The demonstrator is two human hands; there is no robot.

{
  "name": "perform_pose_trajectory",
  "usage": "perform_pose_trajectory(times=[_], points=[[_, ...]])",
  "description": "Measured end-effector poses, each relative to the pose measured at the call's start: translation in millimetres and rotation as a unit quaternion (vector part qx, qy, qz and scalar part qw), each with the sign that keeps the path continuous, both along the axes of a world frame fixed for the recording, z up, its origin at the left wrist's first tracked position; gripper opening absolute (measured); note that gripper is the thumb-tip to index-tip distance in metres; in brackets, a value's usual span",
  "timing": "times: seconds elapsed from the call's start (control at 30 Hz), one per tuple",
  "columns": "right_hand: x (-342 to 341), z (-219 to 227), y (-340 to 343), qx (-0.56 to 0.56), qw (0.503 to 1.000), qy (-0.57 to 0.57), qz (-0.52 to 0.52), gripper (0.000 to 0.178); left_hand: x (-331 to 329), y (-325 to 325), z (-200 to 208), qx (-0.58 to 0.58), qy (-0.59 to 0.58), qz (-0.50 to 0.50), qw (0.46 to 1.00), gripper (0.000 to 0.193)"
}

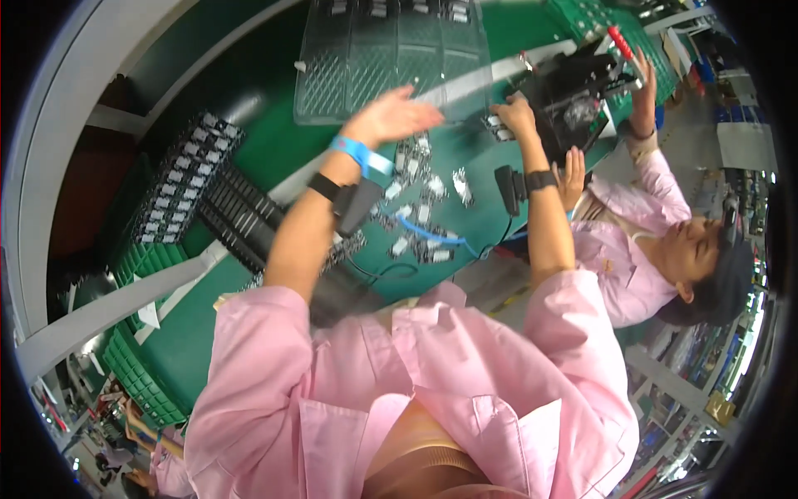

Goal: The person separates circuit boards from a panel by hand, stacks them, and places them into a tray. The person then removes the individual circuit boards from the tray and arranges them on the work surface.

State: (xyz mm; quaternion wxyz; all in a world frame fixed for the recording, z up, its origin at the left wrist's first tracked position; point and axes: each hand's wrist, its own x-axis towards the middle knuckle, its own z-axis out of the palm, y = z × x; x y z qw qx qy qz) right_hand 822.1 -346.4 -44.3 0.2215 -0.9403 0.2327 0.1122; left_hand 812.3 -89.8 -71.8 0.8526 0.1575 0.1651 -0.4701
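Left head-worn fisheye: I look down over the wearer's pink collared cloth shirt point(258, 358), close at lower centre, onto a flat green worktable point(270, 141), farther, upper left and centre.

Fisheye view, dark vignette, straight edges bowed nr rim, fairly even indoor light, soft glare patch on green tabletop point(270, 125), blown-out white streaks point(740, 345) far R, slight motion blur on L hand point(395, 118), fuzzy bg point(108, 453) lower L.

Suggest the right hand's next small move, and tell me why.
Probably ease the right hand, with the small black-and-silver part at its fingertips, slightly away from the black fixture: they look close, and a co-worker's hand is raised beside the red handle.
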Motion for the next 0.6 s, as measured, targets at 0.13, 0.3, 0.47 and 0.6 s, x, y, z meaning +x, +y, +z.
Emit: perform_pose_trajectory(times=[0.13,0.3,0.47,0.6], points=[[-4.6,-18.2,5.1,-0.017,0.998,-0.02,0.057,0.056,21.7,107.8,15.6,0.808,-0.398,0.102,0.423,0.029],[-5.8,-41.9,13.2,0.002,0.999,-0.036,0.004,0.052,24.1,149.9,-25.5,0.885,-0.392,-0.025,0.251,0.03],[-13.0,-42.9,15.1,-0.064,0.997,-0.046,0.007,0.047,22.5,161.7,-13.4,0.841,-0.389,-0.233,0.296,0.035],[-1.0,-43.7,12.0,-0.098,0.988,-0.095,0.067,0.044,-9.4,156.6,-12.4,0.85,-0.327,-0.221,0.35,0.032]])
